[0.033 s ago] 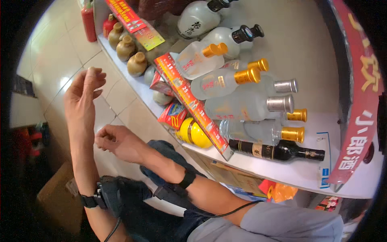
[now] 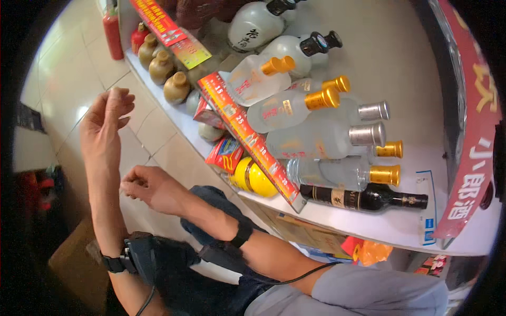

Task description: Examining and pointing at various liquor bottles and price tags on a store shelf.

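Observation:
My left hand (image 2: 107, 116) is raised over the tiled floor, its thumb pressed against curled fingers. My right hand (image 2: 150, 188) sits lower and closer to me, beside my left forearm, with its fingers bent into a pinch. Anything held in either hand is too small or hidden to make out. Both wrists wear black straps with dark devices and cables. To the right of my hands is a white shelf (image 2: 369, 225) of bottles. Closest to my right hand are a round yellow container (image 2: 255, 177) and a red box (image 2: 225, 154) on the shelf edge.
Several clear bottles (image 2: 311, 139) with gold or silver caps stand behind a red price strip (image 2: 247, 138). A dark bottle (image 2: 363, 198) is nearest me. White jars (image 2: 255, 26), brown jugs (image 2: 176, 88) and a fire extinguisher (image 2: 112, 34) are farther off. A red banner (image 2: 469, 174) borders the right.
Both hands and forearms sit slightly farther left in the picture. The shelf things have shifted slightly too, as the view moved. Both hands keep the same finger shape.

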A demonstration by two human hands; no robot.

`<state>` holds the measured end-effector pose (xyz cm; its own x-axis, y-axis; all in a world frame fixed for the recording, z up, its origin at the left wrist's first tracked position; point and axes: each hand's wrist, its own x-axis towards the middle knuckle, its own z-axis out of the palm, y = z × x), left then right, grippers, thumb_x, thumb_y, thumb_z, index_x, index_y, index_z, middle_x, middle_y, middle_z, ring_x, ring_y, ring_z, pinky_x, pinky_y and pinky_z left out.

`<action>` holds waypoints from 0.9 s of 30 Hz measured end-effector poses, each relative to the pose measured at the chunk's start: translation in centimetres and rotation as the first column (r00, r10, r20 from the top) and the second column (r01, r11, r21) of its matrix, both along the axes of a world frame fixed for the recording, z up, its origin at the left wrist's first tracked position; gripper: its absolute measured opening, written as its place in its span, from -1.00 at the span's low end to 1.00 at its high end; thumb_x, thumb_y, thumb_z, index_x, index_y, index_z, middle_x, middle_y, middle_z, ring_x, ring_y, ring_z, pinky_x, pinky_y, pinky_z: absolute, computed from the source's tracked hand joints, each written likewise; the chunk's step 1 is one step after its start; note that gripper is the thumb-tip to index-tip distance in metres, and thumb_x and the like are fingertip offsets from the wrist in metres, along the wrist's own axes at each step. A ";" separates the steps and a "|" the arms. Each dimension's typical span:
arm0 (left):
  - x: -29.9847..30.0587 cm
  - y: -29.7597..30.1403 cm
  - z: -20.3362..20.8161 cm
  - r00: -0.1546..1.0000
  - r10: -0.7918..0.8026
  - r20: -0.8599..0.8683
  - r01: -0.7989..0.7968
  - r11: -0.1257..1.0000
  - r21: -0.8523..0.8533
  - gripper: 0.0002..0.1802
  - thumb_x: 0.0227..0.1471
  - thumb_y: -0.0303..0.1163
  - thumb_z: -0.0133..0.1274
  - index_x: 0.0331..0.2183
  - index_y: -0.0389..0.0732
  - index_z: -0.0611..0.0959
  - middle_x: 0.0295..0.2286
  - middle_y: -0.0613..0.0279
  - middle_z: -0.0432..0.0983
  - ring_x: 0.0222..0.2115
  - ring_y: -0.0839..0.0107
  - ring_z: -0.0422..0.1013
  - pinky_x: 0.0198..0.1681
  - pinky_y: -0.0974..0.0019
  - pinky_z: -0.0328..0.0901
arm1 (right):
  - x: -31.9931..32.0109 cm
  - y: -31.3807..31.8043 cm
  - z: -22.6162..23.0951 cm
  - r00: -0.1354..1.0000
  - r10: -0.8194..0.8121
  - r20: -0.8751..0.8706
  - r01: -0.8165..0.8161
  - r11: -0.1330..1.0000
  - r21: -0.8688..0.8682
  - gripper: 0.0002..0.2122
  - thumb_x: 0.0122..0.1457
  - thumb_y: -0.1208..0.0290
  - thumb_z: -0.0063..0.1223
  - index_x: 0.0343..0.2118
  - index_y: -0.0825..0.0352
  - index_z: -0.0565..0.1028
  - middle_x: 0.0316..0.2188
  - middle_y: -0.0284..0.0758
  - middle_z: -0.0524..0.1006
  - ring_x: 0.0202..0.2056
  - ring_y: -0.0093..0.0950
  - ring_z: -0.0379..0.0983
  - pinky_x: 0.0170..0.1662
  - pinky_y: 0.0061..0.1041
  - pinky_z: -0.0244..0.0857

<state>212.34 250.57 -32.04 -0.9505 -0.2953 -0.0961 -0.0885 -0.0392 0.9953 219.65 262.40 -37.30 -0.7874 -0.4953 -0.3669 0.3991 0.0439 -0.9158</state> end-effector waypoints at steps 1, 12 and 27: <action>-1.0 -0.4 -0.2 0.999 0.000 -0.039 0.000 1.000 -0.009 -0.52 0.32 -0.01 0.06 -0.16 -0.28 0.71 -0.27 0.21 0.67 -0.21 0.46 0.54 -0.13 0.39 0.35 | -0.4 -0.9 -1.4 0.999 -0.019 -0.034 0.019 1.000 -0.006 -0.72 0.26 0.24 0.14 -0.29 0.43 0.56 -0.45 -0.29 0.61 -0.38 -0.52 0.50 -0.22 -0.41 0.42; -0.2 7.5 5.7 0.795 -0.237 -0.558 0.062 0.948 -0.313 -0.65 0.39 -0.20 -0.03 -0.19 -0.30 0.67 -0.29 0.27 0.62 -0.23 0.53 0.51 -0.11 0.39 0.35 | -3.1 0.2 -3.9 0.858 0.154 -0.490 -0.115 0.987 0.108 -0.78 0.11 0.37 0.13 -0.29 0.45 0.57 -0.44 0.00 0.62 -0.34 -0.11 0.61 -0.25 -0.20 0.45; 3.8 17.7 8.2 0.587 -0.482 -0.651 0.398 0.872 -0.286 -0.80 0.28 -0.42 0.12 -0.13 -0.33 0.65 -0.30 0.25 0.61 -0.31 0.56 0.51 -0.16 0.48 0.38 | 4.6 15.3 3.5 0.759 0.345 -0.552 -0.118 0.907 0.405 -0.69 0.19 0.26 0.16 -0.18 0.46 0.53 -0.20 0.01 0.57 -0.04 -0.02 0.48 -0.01 -0.17 0.37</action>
<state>216.14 268.28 -23.88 -0.7434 0.2089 0.6353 0.6342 -0.0816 0.7689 224.29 277.70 -33.85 -0.7741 -0.6322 -0.0331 -0.2887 0.3992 -0.8702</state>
